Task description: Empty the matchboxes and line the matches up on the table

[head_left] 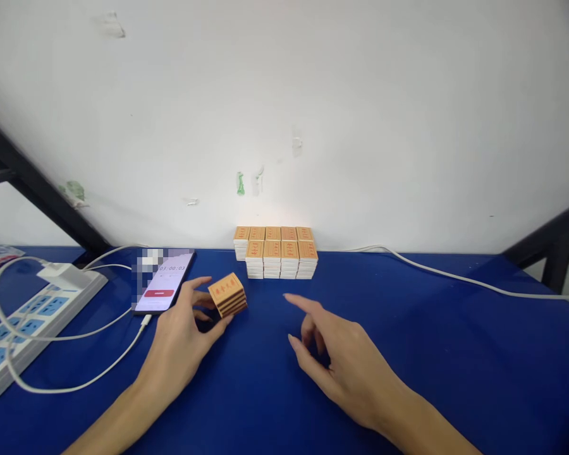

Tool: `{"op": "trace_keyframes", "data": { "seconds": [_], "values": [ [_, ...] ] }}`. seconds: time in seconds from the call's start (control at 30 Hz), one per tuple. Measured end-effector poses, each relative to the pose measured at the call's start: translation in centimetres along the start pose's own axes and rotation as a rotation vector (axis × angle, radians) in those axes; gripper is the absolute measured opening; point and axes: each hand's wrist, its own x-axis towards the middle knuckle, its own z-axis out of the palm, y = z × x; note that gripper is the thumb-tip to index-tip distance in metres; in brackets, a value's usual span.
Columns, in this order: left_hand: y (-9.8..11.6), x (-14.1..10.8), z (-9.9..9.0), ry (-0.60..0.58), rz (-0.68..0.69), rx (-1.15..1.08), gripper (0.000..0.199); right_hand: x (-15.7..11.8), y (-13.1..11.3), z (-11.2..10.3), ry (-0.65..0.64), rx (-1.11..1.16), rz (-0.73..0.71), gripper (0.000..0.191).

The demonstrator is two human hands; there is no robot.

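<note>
My left hand (184,328) grips a small stack of matchboxes (227,296) between thumb and fingers. Its orange-yellow top bears red characters, and dark striker strips show on the near side. The stack is tilted slightly, and I cannot tell if it touches the table. To its right, my right hand (346,357) is empty, with the index finger stretched out and the thumb apart. Against the wall stand rows of stacked matchboxes (281,260) with orange tops and white sides. The front row is one stack shorter at its left end.
A phone (164,281) showing a timer lies left of my left hand, plugged into a white cable (99,373). A power strip (33,322) with a charger (65,275) sits at the far left. Another white cable (455,276) runs along the back right of the blue table (436,354).
</note>
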Motion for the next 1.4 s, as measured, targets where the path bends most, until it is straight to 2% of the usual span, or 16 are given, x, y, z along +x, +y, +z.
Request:
{"op": "trace_keyframes", "data": {
  "seconds": [0.1,0.17,0.23,0.33,0.43,0.53,0.67,0.93,1.07,1.23,1.4],
  "values": [
    [1.2,-1.5,0.8,-0.142,0.037,-0.127,0.054,-0.1,-0.5,-0.4,0.131,0.034,-0.013,0.073],
    [2.3,-2.1,1.6,-0.258,0.062,-0.203,0.045,-0.1,-0.8,-0.4,0.165,0.031,-0.032,0.082],
    [3.4,-2.3,2.4,-0.339,0.083,-0.272,0.045,-0.1,-0.8,-0.4,0.151,0.040,-0.056,0.090],
    [4.8,-2.0,3.3,-0.444,0.105,-0.366,0.047,-0.1,-0.5,-0.5,0.088,0.078,-0.094,0.092],
    [5.8,-1.5,3.7,-0.505,0.110,-0.423,0.051,0.0,-0.1,-0.6,0.052,0.142,-0.091,0.082],
    [6.4,-0.9,4.0,-0.533,0.115,-0.429,0.054,0.1,0.3,-0.9,0.039,0.189,-0.078,0.071],
    [6.6,-0.1,4.3,-0.558,0.121,-0.408,0.052,0.3,0.4,-1.4,0.024,0.225,-0.083,0.066],
    [5.3,0.5,3.6,-0.603,0.191,-0.382,0.060,0.7,0.6,-2.1,0.064,0.272,-0.097,0.049],
    [4.0,0.5,3.1,-0.575,0.229,-0.340,0.062,0.7,0.6,-1.8,0.068,0.309,-0.091,0.047],
    [3.4,-0.6,3.1,-0.557,0.170,-0.422,0.074,0.5,0.3,-1.1,0.077,0.337,-0.085,0.044],
    [3.5,-1.1,3.2,-0.578,0.176,-0.477,0.067,0.0,0.1,-0.5,0.102,0.239,-0.129,0.047]
  ]
}}
